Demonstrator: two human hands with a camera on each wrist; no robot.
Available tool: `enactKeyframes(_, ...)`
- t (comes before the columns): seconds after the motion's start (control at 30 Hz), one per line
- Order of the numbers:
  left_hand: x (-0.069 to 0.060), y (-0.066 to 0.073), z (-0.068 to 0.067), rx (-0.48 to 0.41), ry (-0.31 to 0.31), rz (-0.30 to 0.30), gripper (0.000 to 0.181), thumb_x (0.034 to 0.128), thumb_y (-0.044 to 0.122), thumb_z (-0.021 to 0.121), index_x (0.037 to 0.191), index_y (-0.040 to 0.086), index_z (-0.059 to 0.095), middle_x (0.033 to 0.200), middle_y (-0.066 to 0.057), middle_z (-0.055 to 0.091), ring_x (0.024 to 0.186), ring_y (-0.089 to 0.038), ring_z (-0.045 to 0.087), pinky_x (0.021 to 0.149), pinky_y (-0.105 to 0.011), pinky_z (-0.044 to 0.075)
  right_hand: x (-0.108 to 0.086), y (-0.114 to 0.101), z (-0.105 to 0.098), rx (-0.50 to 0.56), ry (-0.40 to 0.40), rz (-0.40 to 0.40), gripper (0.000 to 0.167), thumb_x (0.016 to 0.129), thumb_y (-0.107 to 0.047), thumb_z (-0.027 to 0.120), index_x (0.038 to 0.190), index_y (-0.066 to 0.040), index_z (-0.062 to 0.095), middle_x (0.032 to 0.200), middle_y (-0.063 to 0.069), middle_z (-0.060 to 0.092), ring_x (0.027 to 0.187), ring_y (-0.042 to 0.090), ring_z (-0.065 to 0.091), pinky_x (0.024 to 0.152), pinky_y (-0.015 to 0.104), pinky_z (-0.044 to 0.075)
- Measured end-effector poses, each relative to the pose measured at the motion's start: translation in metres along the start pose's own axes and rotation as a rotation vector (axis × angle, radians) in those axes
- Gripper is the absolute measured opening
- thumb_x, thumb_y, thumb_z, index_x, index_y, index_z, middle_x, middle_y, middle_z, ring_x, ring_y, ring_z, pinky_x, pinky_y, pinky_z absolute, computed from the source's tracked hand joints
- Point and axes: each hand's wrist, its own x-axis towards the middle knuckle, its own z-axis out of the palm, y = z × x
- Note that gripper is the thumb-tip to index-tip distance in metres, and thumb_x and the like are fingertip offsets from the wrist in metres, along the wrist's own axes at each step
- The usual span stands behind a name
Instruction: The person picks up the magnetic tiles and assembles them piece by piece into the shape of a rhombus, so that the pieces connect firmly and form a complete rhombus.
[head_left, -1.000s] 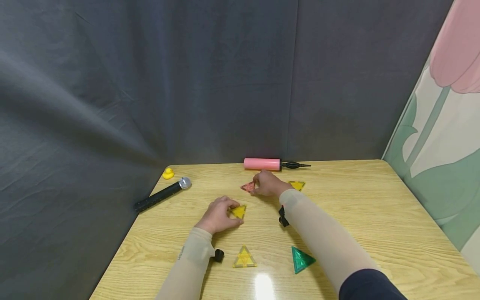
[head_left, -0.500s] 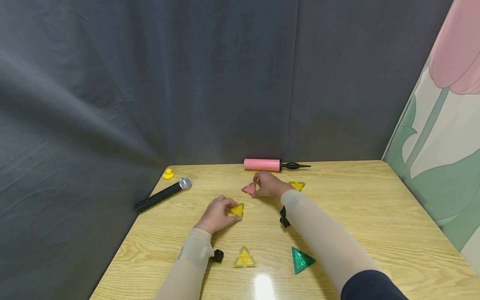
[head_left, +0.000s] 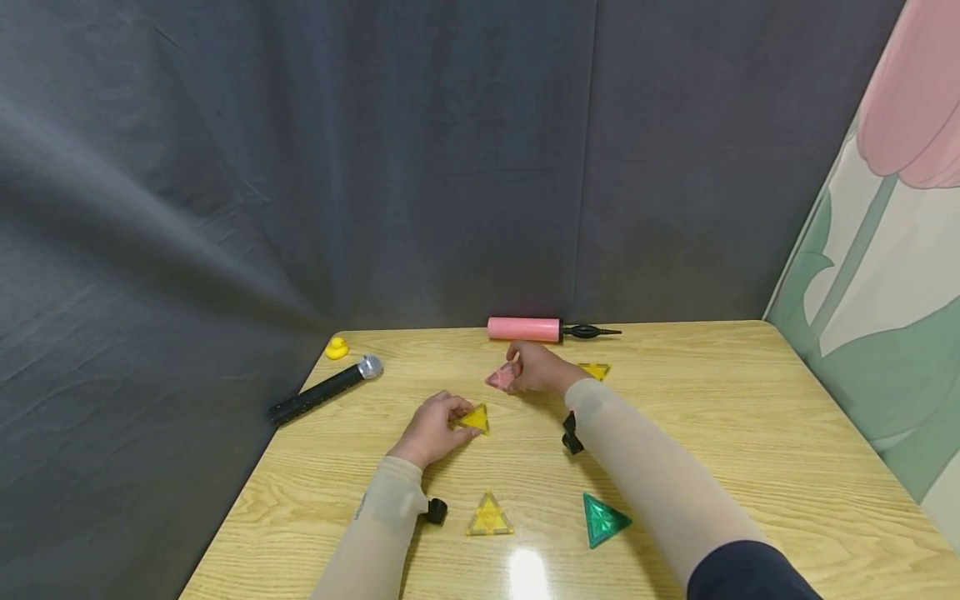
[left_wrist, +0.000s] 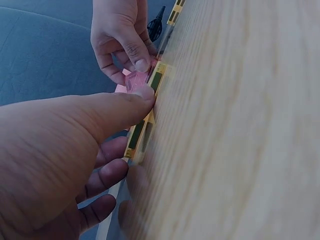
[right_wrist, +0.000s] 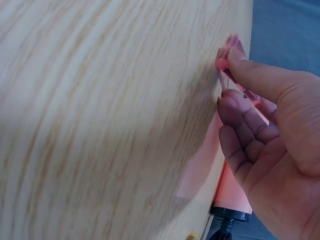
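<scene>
Near the table's middle my left hand (head_left: 437, 429) grips a translucent yellow triangular magnetic tile (head_left: 476, 419). In the left wrist view that yellow tile (left_wrist: 156, 75) lies on the table or just above it, with the thumb on its edge. Farther back, my right hand (head_left: 538, 368) pinches a pink triangular tile (head_left: 502, 377). The right wrist view shows the pink tile (right_wrist: 233, 51) tilted off the wood between thumb and fingers. A second yellow triangle (head_left: 490, 517) and a green triangle (head_left: 603, 520) lie at the front. Another yellow triangle (head_left: 596, 371) is partly hidden behind the right wrist.
A pink hand pump (head_left: 524, 328) with a black nozzle lies along the back edge of the wooden table (head_left: 750, 433). At the back left are a black microphone (head_left: 322, 394) and a yellow rubber duck (head_left: 337, 347). A dark curtain (head_left: 450, 167) hangs behind.
The pink tile has shifted slightly right and tilted up in my right hand. In my left hand the yellow tile has turned a little and moved slightly left. The other tiles stay put.
</scene>
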Motion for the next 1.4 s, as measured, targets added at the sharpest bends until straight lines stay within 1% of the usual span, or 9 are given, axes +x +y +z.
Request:
enactKeyframes(0.23,0.001,-0.001,0.001,0.004,0.000,0.007,0.031,0.0925,0.026,0.084,0.120,0.015,0.074,0.103,0.002,0.063,0.094,-0.015,0.059,0.087,-0.038,0.053,-0.002,-0.002,-0.001,0.003,0.003,0.004,0.045,0.089,0.000,0.082,0.126,-0.004,0.056,0.089,0.009,0.062,0.077,0.020,0.057,0.068,0.031,0.050)
enactKeyframes(0.4,0.001,0.000,0.000,0.003,-0.005,-0.005,0.029,0.0945,0.025,0.082,0.121,0.016,0.074,0.102,0.002,0.063,0.092,-0.015,0.058,0.085,-0.036,0.052,-0.004,-0.002,-0.002,0.002,0.011,-0.008,0.043,0.090,0.001,0.080,0.127,-0.002,0.058,0.087,0.008,0.061,0.078,0.020,0.056,0.067,0.031,0.049)
enactKeyframes(0.53,0.001,0.000,0.001,-0.001,-0.006,-0.010,0.029,0.0948,0.024,0.082,0.121,0.015,0.075,0.102,0.003,0.064,0.091,-0.014,0.059,0.085,-0.036,0.052,-0.006,-0.002,-0.003,-0.025,0.026,-0.039,0.030,0.089,0.002,0.079,0.116,-0.001,0.066,0.085,0.006,0.060,0.075,0.018,0.056,0.064,0.029,0.049)
enactKeyframes(0.63,0.001,0.001,0.001,-0.010,-0.003,-0.010,0.027,0.0955,0.022,0.081,0.121,0.014,0.075,0.101,0.003,0.064,0.091,-0.013,0.060,0.085,-0.035,0.053,-0.008,-0.002,-0.005,-0.039,0.030,-0.052,0.018,0.090,0.000,0.079,0.105,-0.004,0.070,0.082,0.005,0.060,0.072,0.017,0.056,0.062,0.028,0.048)
enactKeyframes(0.73,0.001,0.002,0.001,-0.009,0.012,0.003,0.023,0.0971,0.020,0.078,0.119,0.014,0.076,0.098,0.004,0.065,0.089,-0.012,0.061,0.083,-0.034,0.054,-0.009,-0.002,-0.006,-0.038,0.029,-0.063,0.012,0.092,-0.004,0.080,0.099,-0.005,0.071,0.080,0.004,0.061,0.072,0.015,0.055,0.063,0.028,0.049)
enactKeyframes(0.8,0.000,0.002,0.001,0.000,0.019,0.008,0.020,0.0985,0.018,0.075,0.118,0.014,0.077,0.097,0.006,0.065,0.086,-0.010,0.061,0.080,-0.033,0.054,-0.009,-0.002,-0.007,-0.036,0.029,-0.074,0.011,0.092,-0.007,0.080,0.098,-0.006,0.071,0.081,0.003,0.062,0.073,0.015,0.055,0.064,0.028,0.048)
enactKeyframes(0.97,0.001,0.000,0.002,0.011,0.016,0.003,0.019,0.0999,0.012,0.071,0.117,0.015,0.078,0.098,0.009,0.064,0.084,-0.008,0.060,0.076,-0.029,0.054,-0.011,-0.001,-0.008,-0.036,0.035,-0.111,0.008,0.092,-0.004,0.077,0.098,-0.007,0.072,0.083,0.002,0.065,0.075,0.015,0.057,0.066,0.029,0.050)
enactKeyframes(1.27,0.001,0.001,0.004,-0.034,0.016,0.015,0.021,0.0996,0.011,0.071,0.119,0.013,0.077,0.097,0.008,0.065,0.085,-0.009,0.061,0.076,-0.029,0.055,-0.020,-0.006,-0.009,-0.015,0.036,-0.122,0.013,0.092,0.001,0.073,0.101,-0.009,0.071,0.085,0.004,0.063,0.076,0.017,0.055,0.063,0.029,0.046)
enactKeyframes(1.4,0.001,0.001,0.006,-0.050,0.015,0.021,0.022,0.0988,0.011,0.072,0.120,0.013,0.078,0.097,0.008,0.065,0.086,-0.009,0.061,0.078,-0.028,0.055,-0.025,-0.009,-0.008,-0.024,0.039,-0.129,0.013,0.092,0.000,0.075,0.100,-0.010,0.072,0.084,0.003,0.063,0.075,0.017,0.055,0.064,0.029,0.046)
